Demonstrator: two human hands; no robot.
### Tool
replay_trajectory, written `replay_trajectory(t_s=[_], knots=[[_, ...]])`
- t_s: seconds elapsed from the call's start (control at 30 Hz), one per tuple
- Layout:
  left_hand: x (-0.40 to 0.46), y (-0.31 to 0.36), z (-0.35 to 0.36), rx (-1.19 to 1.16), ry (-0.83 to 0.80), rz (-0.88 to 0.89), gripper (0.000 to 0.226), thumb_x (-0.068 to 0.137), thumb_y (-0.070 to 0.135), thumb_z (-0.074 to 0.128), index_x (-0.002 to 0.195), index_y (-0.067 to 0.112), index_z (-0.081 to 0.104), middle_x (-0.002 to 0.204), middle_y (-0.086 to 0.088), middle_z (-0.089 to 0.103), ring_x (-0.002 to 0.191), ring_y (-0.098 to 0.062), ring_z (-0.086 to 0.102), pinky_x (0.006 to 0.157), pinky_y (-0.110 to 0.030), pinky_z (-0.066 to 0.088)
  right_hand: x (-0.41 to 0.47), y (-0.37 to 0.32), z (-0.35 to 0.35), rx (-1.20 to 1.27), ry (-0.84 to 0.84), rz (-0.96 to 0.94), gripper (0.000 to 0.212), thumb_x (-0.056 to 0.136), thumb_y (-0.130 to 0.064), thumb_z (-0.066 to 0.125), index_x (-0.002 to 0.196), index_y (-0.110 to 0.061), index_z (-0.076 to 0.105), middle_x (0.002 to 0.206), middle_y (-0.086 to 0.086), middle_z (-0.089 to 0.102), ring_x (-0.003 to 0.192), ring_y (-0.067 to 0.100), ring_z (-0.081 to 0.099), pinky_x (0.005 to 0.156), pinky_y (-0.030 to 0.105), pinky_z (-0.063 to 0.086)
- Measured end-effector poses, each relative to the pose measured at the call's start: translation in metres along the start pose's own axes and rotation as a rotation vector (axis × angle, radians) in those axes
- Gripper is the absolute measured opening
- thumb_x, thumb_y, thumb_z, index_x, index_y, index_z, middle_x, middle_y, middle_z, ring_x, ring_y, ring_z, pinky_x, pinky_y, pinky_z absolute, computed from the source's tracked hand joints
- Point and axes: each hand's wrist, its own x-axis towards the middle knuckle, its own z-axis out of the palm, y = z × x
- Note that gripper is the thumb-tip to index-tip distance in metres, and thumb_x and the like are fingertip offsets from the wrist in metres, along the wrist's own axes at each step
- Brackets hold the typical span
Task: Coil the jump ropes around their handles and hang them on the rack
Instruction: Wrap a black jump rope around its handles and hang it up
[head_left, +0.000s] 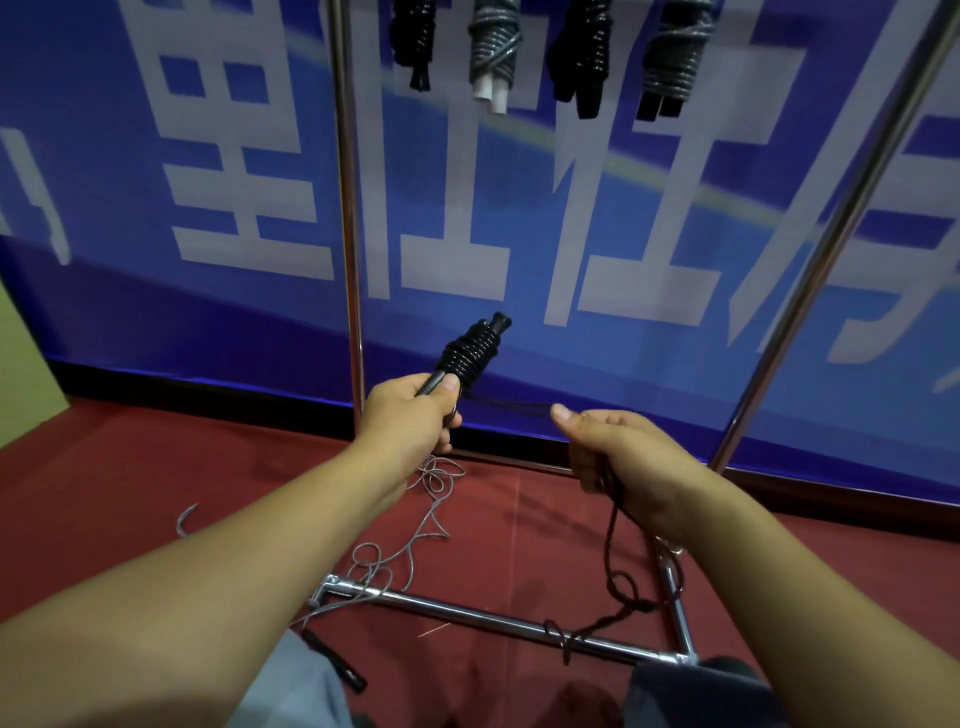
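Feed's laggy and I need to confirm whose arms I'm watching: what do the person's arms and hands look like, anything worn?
Both forearms are bare to the frame edge, no sleeves in view. The left hand and right hand wear no gloves, and no watch or wristband shows. A ring cannot be ruled out.

Looks like some kind of event hall or sports/activity room, not anyone's home. Whole back wall is covered by a big blue banner (597, 218) with huge white printed characters, the sort you hang for an event. Floor is dark red carpet (130, 467), very venue-like. A chrome rack (349, 208) on a tube base stands in front of the banner with coiled jump ropes (496, 47) hanging along the top, like equipment storage.
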Motion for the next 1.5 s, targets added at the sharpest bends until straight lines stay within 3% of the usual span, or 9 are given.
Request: replay_trajectory(t_s=[0.13,0.27,0.4,0.6,0.83,1.13,1.27,1.4,1.5], knots=[[-0.003,0.002,0.003,-0.054,-0.062,-0.033,0.022,0.101,0.022,0.058,0.09,0.005,0.067,0.065,-0.004,0.058,0.05,-0.013,0.047,0.056,-0.029,0.049,0.01,0.007,-0.006,0.096,0.216,0.127,0.043,0.087,-0.046,0.072,0.064,-0.026,0.042,0.058,-0.005,0.024,0.054,0.017,0.02,0.056,0.032,0.023],[-0.007,0.004,0.004,-0.15,-0.153,-0.076,0.022,0.102,0.02,0.056,0.1,-0.001,0.064,0.063,-0.004,0.056,0.049,-0.013,0.045,0.051,-0.026,0.046,0.01,0.015,-0.007,-0.1,0.332,0.121,0.036,0.088,-0.046,0.073,0.069,-0.023,0.051,0.061,-0.001,0.036,0.052,0.015,0.03,0.049,0.026,0.029],[-0.009,0.007,0.004,-0.237,-0.206,-0.099,0.024,0.103,0.019,0.054,0.106,-0.002,0.063,0.064,-0.004,0.055,0.05,-0.013,0.044,0.052,-0.025,0.046,0.008,0.02,-0.004,-0.442,0.274,0.112,0.047,0.093,-0.048,0.064,0.071,-0.007,0.066,0.063,0.004,0.043,0.059,0.02,0.04,0.055,0.03,0.04],[-0.005,0.003,0.001,-0.208,-0.139,-0.084,0.019,0.102,0.019,0.056,0.092,0.005,0.064,0.065,-0.005,0.055,0.049,-0.011,0.044,0.054,-0.027,0.045,0.004,0.017,0.012,-0.584,-0.011,0.161,0.041,0.097,-0.049,0.058,0.074,-0.021,0.078,0.065,0.004,0.045,0.057,0.019,0.036,0.055,0.028,0.034],[0.004,-0.005,-0.007,-0.017,-0.01,-0.023,0.024,0.1,0.022,0.059,0.083,0.007,0.066,0.064,-0.003,0.058,0.049,-0.012,0.047,0.057,-0.029,0.048,-0.002,0.006,0.024,-0.545,-0.194,0.055,0.046,0.084,-0.057,0.07,0.074,-0.012,0.074,0.057,0.004,0.036,0.046,0.011,0.03,0.045,0.02,0.029],[0.012,-0.017,-0.012,0.311,0.078,0.003,0.025,0.099,0.025,0.06,0.082,0.01,0.07,0.063,-0.001,0.064,0.053,-0.016,0.053,0.064,-0.033,0.049,0.007,0.012,0.022,-0.504,0.123,-0.038,0.042,0.099,-0.047,0.055,0.083,-0.015,0.076,0.044,-0.011,0.04,0.048,0.01,0.037,0.061,0.026,0.037],[0.015,-0.018,-0.013,0.49,0.062,0.025,0.026,0.098,0.028,0.059,0.081,0.012,0.069,0.065,-0.001,0.066,0.057,-0.018,0.058,0.06,-0.03,0.046,0.01,0.008,0.017,-0.491,0.268,-0.03,0.035,0.099,-0.041,0.059,0.082,-0.015,0.076,0.037,-0.012,0.041,0.044,0.007,0.037,0.054,0.024,0.033],[0.015,-0.015,-0.017,0.758,0.01,0.099,0.031,0.098,0.034,0.059,0.073,0.015,0.063,0.066,-0.002,0.062,0.066,-0.023,0.061,0.059,-0.031,0.044,0.007,0.003,0.011,-0.606,0.302,-0.012,0.037,0.096,-0.041,0.061,0.074,-0.014,0.074,0.046,-0.009,0.051,0.048,0.007,0.045,0.051,0.023,0.034],[0.016,-0.012,-0.018,0.871,-0.011,0.079,0.031,0.096,0.038,0.06,0.075,0.016,0.063,0.072,-0.004,0.064,0.071,-0.025,0.064,0.057,-0.03,0.043,0.004,0.0,0.011,-0.553,0.277,0.038,0.042,0.096,-0.039,0.061,0.069,-0.009,0.07,0.046,-0.007,0.044,0.04,0.009,0.036,0.051,0.024,0.031]])
